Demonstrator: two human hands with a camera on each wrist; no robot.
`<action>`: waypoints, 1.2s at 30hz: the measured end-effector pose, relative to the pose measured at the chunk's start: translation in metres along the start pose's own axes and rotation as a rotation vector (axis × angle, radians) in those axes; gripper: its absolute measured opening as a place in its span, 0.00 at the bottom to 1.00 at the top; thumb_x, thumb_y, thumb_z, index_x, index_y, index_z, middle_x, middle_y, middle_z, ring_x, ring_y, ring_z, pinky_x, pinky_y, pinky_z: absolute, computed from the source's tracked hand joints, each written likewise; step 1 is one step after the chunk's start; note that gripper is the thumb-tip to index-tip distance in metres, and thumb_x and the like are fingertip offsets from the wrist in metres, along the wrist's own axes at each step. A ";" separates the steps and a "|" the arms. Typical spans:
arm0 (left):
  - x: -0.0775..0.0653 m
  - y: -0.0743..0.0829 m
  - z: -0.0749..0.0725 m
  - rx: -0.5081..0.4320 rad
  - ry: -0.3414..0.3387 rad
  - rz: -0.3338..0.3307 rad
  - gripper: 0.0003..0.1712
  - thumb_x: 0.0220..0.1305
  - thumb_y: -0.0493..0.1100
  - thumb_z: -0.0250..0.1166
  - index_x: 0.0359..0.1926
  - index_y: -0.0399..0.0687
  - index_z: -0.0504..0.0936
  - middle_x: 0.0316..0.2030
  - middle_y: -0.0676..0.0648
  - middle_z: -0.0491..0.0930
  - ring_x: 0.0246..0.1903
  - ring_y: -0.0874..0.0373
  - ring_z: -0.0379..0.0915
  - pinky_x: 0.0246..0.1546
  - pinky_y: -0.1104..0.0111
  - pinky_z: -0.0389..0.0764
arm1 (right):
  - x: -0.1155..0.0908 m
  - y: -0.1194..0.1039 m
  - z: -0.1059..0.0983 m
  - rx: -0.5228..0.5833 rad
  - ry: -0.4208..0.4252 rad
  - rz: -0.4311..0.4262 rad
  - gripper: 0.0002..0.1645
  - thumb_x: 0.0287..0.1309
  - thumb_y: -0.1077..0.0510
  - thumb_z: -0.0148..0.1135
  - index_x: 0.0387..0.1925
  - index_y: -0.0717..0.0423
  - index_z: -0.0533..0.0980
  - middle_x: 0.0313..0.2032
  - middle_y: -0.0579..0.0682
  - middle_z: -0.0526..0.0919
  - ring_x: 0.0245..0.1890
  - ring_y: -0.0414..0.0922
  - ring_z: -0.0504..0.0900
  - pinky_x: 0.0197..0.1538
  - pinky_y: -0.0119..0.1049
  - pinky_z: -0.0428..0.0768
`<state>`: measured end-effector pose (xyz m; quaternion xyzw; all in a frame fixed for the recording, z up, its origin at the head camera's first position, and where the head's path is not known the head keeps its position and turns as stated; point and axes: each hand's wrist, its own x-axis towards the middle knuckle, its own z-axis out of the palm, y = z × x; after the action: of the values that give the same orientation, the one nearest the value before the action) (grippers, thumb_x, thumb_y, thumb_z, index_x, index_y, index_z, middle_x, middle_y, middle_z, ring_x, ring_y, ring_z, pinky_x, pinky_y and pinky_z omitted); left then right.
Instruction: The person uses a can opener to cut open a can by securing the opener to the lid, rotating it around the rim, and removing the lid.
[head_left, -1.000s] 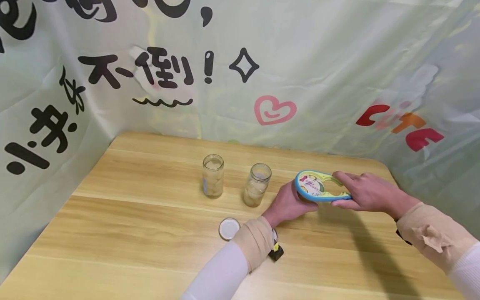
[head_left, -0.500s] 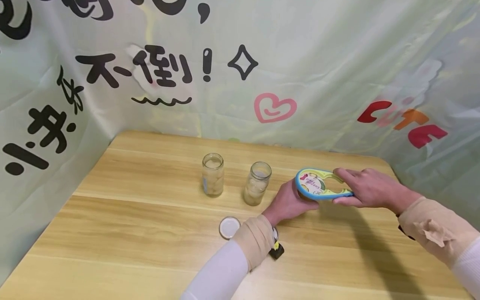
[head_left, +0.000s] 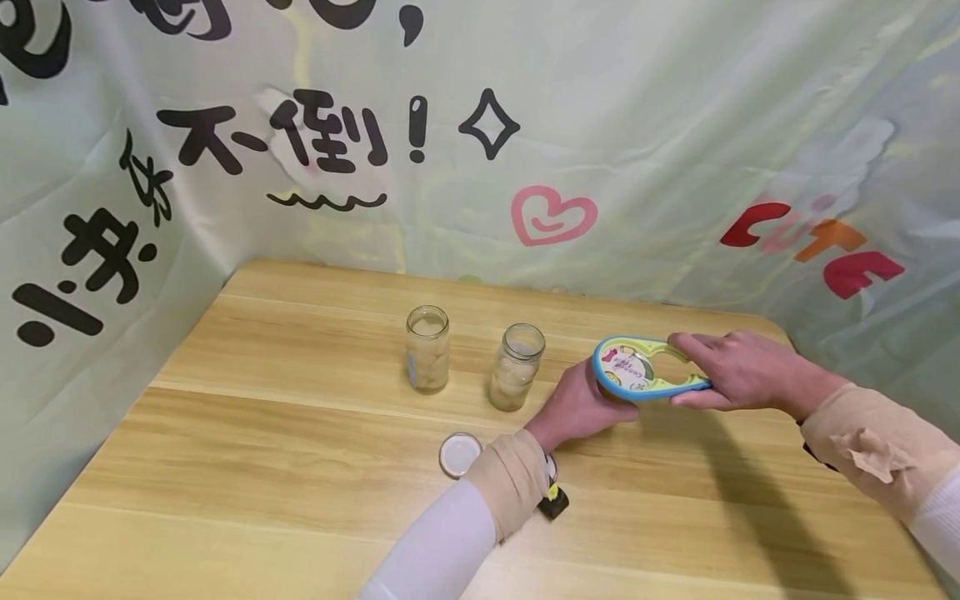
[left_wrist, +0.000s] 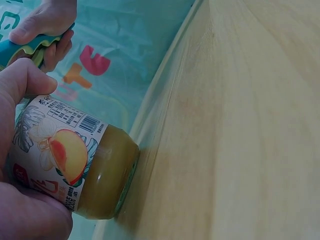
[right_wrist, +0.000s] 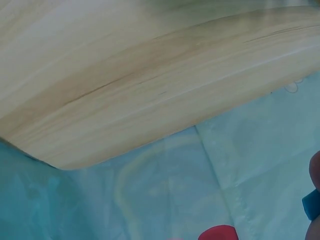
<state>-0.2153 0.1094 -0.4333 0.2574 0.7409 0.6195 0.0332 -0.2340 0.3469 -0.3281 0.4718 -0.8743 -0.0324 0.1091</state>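
My left hand (head_left: 577, 406) grips a labelled glass jar (left_wrist: 70, 155) with a peach printed on it and yellowish contents. The left wrist view shows the jar's base close to the tabletop. A blue and yellow-green jar opener (head_left: 624, 369) sits over the top of this jar, its round end covering the lid. My right hand (head_left: 750, 372) holds the opener's two handles, thumb on one side and fingers on the other. In the right wrist view only a fingertip and a bit of the blue handle (right_wrist: 312, 204) show at the right edge.
Two lidless glass jars with pale contents, a left one (head_left: 428, 350) and a right one (head_left: 516, 367), stand left of my hands. A loose lid (head_left: 459, 456) lies white side up near my left wrist. Printed cloth (head_left: 637, 167) hangs behind the wooden table (head_left: 300, 467).
My right hand and the opener's handles have shifted slightly right and up. The left hand stays around its jar, and the two lidless jars stand where they were.
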 end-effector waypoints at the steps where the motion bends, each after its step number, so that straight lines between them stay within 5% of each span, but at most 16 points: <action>1: 0.000 0.000 0.000 0.001 -0.001 0.001 0.35 0.44 0.43 0.75 0.56 0.56 0.72 0.43 0.60 0.77 0.43 0.71 0.73 0.44 0.78 0.74 | 0.000 0.000 0.000 0.002 -0.002 0.002 0.44 0.42 0.31 0.69 0.51 0.56 0.65 0.27 0.38 0.70 0.11 0.29 0.52 0.15 0.26 0.60; 23: 0.003 0.003 0.000 0.052 -0.014 -0.014 0.40 0.44 0.43 0.75 0.60 0.60 0.70 0.48 0.61 0.77 0.47 0.69 0.72 0.50 0.74 0.72 | -0.012 -0.008 -0.013 -0.007 0.000 0.076 0.45 0.38 0.32 0.71 0.50 0.56 0.65 0.27 0.43 0.76 0.13 0.29 0.55 0.15 0.27 0.61; 36: 0.003 0.006 0.001 0.022 0.000 -0.050 0.30 0.41 0.43 0.76 0.47 0.59 0.74 0.39 0.61 0.78 0.40 0.68 0.74 0.43 0.75 0.75 | -0.032 -0.023 -0.028 0.087 -0.080 0.298 0.40 0.44 0.39 0.71 0.52 0.53 0.63 0.25 0.41 0.71 0.17 0.32 0.64 0.19 0.28 0.65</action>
<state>-0.2157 0.1124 -0.4272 0.2392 0.7539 0.6102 0.0456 -0.1923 0.3619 -0.3100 0.3394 -0.9389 0.0031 0.0572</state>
